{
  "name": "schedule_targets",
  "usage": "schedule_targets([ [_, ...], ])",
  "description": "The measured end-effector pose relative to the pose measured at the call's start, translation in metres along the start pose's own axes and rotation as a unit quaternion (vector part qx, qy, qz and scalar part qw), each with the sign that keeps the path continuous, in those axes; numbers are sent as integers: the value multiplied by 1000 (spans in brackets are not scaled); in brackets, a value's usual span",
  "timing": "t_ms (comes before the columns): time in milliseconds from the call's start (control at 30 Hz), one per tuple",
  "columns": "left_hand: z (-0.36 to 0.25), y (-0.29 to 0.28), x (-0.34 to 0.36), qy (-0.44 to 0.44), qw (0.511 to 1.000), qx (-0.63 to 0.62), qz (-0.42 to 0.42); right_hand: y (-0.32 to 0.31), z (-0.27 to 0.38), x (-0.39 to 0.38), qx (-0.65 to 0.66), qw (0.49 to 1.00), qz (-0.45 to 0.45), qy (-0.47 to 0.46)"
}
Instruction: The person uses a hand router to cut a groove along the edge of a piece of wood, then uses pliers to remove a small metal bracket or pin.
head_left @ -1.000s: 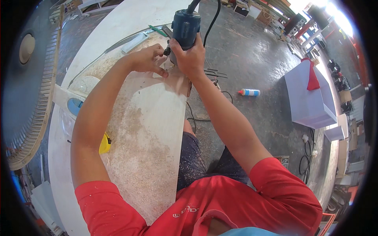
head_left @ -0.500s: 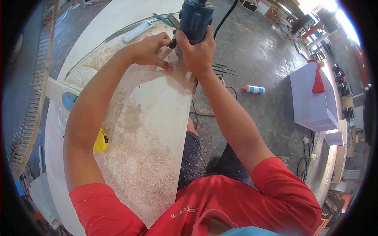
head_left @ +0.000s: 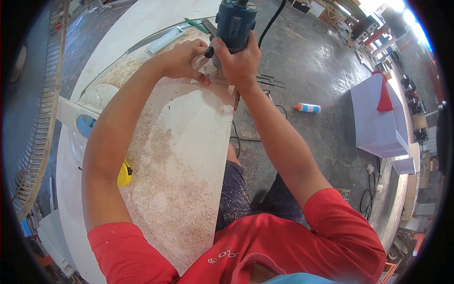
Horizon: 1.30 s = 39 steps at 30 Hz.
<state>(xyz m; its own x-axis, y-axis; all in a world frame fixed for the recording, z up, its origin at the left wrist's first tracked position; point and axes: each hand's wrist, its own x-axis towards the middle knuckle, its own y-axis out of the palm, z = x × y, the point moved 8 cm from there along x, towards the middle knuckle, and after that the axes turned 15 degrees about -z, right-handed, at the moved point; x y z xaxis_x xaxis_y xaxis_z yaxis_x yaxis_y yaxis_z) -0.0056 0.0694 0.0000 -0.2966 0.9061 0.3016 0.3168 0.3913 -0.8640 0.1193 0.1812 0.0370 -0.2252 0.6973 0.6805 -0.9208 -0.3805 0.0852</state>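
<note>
My right hand is wrapped round the lower body of a dark blue trim router, which stands upright at the far end of a long pale wooden board. Close on its left is my left hand, with the index finger at the router's black knob and the thumb resting low by the board's far end. A gap shows between that thumb and the bent fingers. The router's base and bit are mostly hidden by my hands. Wood shavings cover much of the board.
A yellow tape measure lies beside my left forearm. Beyond the left hand are a metal strip and a green pencil-like stick. A glue bottle and a black cable lie on the floor; a white cabinet stands right.
Both hands hold nearly the same place at the router. The whole view has shifted slightly, with the board and floor things appearing a little farther right.
</note>
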Motion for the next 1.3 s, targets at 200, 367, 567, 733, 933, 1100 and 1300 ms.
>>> schedule_targets([
  [200, 1, -1, 6, 2, 1000, 17, -8, 1, -4, 2, 0, 1000, 1, -3],
  [367, -2, 0, 6, 1, 999, 32, 11, 2, -5, 3, 8, 1000, -1, -4],
  [567, 0, -1, 10, 2, 999, 34, 9, 4, -12, 6, 19, 1000, -3, -21],
  [733, 3, -2, 12, -1, 999, 44, -3, 5, -11, 8, 3, 1000, 0, -14],
  [933, 2, -2, 13, -15, 999, 33, 16, 7, -13, 9, 11, 1000, -1, -10],
  [1100, 5, 0, 14, -23, 999, 41, 11, 7, -17, 10, 3, 1000, 4, -11],
  [1300, 11, 2, 18, -18, 1000, 12, -13, 7, -18, 12, 12, 1000, 0, -18],
])
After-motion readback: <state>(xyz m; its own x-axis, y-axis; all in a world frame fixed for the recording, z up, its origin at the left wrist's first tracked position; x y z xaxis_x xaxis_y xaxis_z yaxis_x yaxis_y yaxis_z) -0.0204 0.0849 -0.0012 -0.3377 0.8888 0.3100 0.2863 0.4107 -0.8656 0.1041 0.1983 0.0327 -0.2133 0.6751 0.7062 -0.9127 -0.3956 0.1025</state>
